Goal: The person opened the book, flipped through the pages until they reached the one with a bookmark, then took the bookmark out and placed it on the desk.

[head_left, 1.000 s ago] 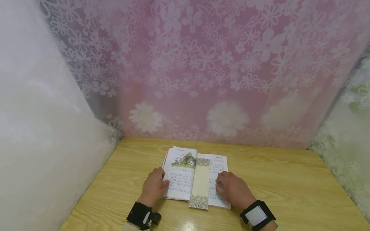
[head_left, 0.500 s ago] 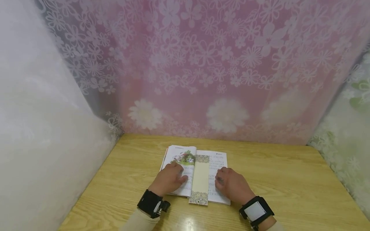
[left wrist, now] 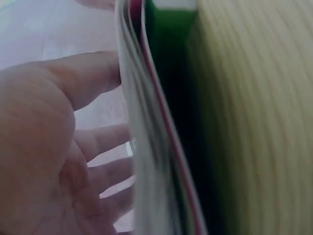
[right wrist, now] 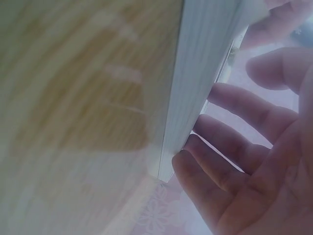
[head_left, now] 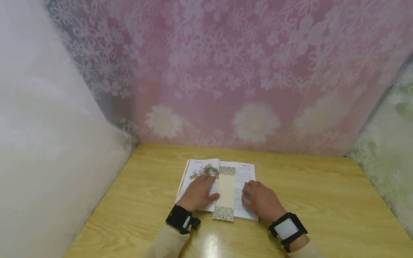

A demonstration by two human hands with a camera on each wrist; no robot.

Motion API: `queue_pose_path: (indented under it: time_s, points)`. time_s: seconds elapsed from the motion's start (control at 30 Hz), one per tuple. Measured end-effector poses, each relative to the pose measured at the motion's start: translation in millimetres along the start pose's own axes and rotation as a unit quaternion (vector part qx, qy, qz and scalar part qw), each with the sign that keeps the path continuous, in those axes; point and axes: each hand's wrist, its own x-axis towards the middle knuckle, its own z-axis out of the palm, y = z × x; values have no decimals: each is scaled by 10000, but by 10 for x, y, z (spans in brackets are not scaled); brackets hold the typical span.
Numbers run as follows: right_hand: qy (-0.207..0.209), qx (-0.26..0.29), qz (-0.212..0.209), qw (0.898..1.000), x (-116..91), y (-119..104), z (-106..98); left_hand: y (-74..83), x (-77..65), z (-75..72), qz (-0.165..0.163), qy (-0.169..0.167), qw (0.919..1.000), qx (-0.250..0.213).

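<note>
An open book (head_left: 244, 172) with printed text and a coloured picture lies on the table in the head view. Along its inner fold, on the right page, lies a long cream bookmark (head_left: 226, 190) with patterned ends; its lower end juts past the book. My left hand (head_left: 198, 193) rests on the left page, fingers extended, thumb near the bookmark. Fingertips of my right hand (head_left: 262, 200) touch the right page, the fingers loosely bent. In the left wrist view, the left hand (left wrist: 39, 127) lies over the page edges (left wrist: 151, 122). The right wrist view shows fingertips against the page block (right wrist: 195, 73).
The wooden table (head_left: 309, 193) extends around the book on both sides. A pink flowered curtain (head_left: 206, 118) hangs behind its far edge. Pale cloth (head_left: 58, 143) borders the left side, and a flowered cloth (head_left: 387, 172) the right. Black straps with devices sit on both wrists.
My left hand has moved from the book's left edge rightward and up onto the left page, its fingers now spread flatter toward the picture. The right hand stays on the right page.
</note>
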Motion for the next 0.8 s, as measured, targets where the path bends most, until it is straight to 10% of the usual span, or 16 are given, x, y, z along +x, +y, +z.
queue_pose_path:
  time_s: [0.27, 0.57, 0.8]
  points:
    - [-116, 45, 212, 9997, 19, 21, 32, -162, -44, 55, 90, 10, 9996, -269]
    - [-1164, -63, 515, 9919, 87, 16, 36, -150, -60, 50, -23, -65, 9995, -322]
    - [-1035, -80, 665, 9924, 85, 23, -17, -135, -60, -7, 131, -127, 9989, -435]
